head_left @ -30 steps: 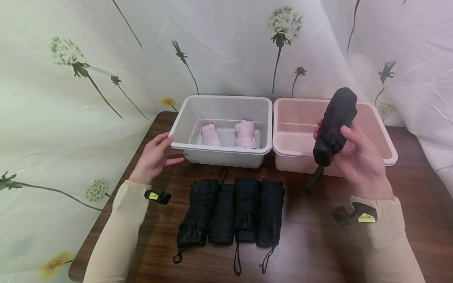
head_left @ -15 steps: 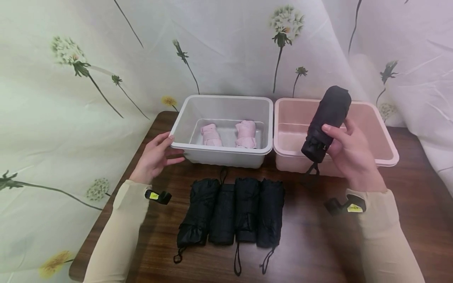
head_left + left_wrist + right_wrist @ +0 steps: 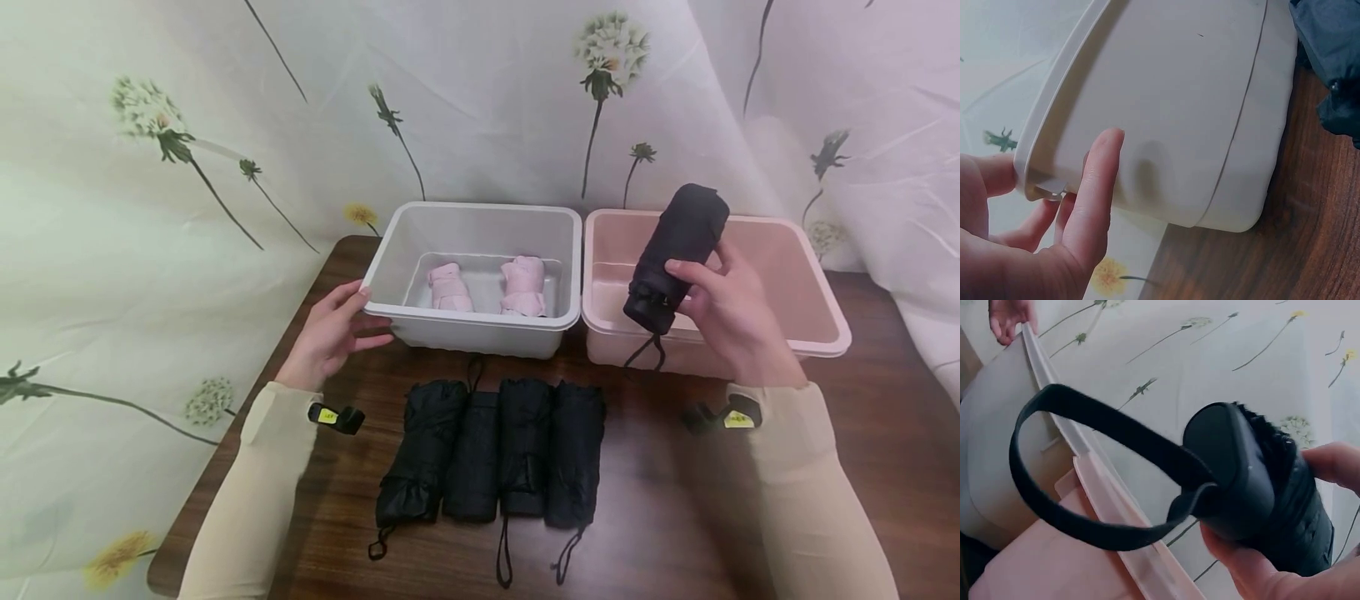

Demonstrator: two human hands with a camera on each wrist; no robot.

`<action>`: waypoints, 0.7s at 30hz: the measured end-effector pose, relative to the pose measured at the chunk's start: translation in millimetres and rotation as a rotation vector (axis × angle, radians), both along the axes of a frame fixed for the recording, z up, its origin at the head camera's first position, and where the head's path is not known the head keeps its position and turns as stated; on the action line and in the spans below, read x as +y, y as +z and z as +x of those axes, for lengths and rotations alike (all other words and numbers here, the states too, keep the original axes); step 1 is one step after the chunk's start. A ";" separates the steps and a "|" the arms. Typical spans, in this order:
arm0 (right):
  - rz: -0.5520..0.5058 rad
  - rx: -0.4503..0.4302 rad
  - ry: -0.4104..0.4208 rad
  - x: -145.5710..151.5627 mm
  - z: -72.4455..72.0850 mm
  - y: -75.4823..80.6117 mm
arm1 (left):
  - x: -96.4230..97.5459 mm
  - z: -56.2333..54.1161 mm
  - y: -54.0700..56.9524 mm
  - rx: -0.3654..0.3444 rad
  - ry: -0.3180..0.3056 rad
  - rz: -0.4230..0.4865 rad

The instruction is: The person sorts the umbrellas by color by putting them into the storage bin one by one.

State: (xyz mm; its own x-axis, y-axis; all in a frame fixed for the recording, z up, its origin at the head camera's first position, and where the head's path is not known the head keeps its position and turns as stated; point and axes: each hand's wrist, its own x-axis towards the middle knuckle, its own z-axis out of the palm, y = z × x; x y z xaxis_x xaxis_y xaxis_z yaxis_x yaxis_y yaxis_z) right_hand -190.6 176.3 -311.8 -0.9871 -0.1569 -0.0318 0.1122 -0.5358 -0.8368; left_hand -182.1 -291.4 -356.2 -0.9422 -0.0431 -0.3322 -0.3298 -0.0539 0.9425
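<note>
In the head view my right hand (image 3: 738, 312) grips a folded black umbrella (image 3: 678, 254) above the front part of the pink bin (image 3: 817, 346). The umbrella is tilted, its handle end lower and toward me. Its wrist strap (image 3: 1029, 469) hangs in a loop in the right wrist view. My left hand (image 3: 326, 333) holds the front left corner of the white bin (image 3: 480, 321), thumb and fingers about the rim. Two rolled pink bundles, a left bundle (image 3: 450, 289) and a right bundle (image 3: 522, 286), lie inside the white bin.
Several folded black umbrellas (image 3: 522, 446) lie side by side on the dark wooden table (image 3: 667, 517), in front of the white bin. The two bins stand next to each other. Behind them hangs a white cloth (image 3: 487, 100) printed with dandelions.
My right hand has moved left with the black umbrella, from the middle of the pink bin toward its left part. The left hand stays at the white bin's corner.
</note>
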 end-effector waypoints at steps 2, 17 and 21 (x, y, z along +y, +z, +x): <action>0.031 -0.001 0.007 -1.0 -1.9 0.2 | -0.1 -0.2 -0.2 0.003 -0.002 0.002; 0.287 -0.037 -0.038 -7.1 -11.1 -1.0 | 0.2 -0.1 -0.9 0.000 0.005 -0.010; 0.328 -0.027 -0.070 -8.4 -13.0 -1.6 | 0.1 -0.1 -0.6 -0.004 0.004 -0.009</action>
State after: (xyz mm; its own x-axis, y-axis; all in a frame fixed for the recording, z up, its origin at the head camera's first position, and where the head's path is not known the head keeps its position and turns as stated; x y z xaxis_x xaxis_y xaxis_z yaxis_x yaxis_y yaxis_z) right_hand -203.6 167.9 -313.3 -0.9932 -0.0662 -0.0958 0.1093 -0.2461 -0.9631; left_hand -182.3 -291.3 -356.8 -0.9408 -0.0499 -0.3352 -0.3330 -0.0472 0.9417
